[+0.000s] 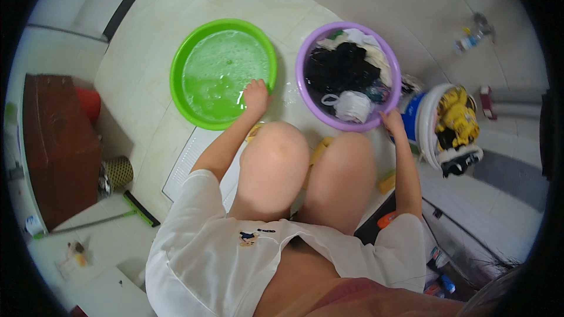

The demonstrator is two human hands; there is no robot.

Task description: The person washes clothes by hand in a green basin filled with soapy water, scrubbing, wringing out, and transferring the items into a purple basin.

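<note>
A green basin (178, 76) of cloudy, sudsy water stands on the floor at the left. My left hand (256, 98) is over its near right edge, fingers curled in above the water; whether anything is inside them is hidden. To the right stands a purple basin (301, 76) heaped with wet laundry: black clothes (343, 67), pale cloths (376, 61) and a bunched white piece (353, 107) near the front. At this basin's near right rim, my right hand (392, 121) grips the edge. My knees are between my two arms, close to both basins.
A blue and white bucket (430, 123) holding yellow and black items is right of the purple basin. A white grated floor panel (188, 161) lies below the green basin. At left are a brown cabinet (61, 147), a patterned bin (119, 173) and a green-handled squeegee (141, 210).
</note>
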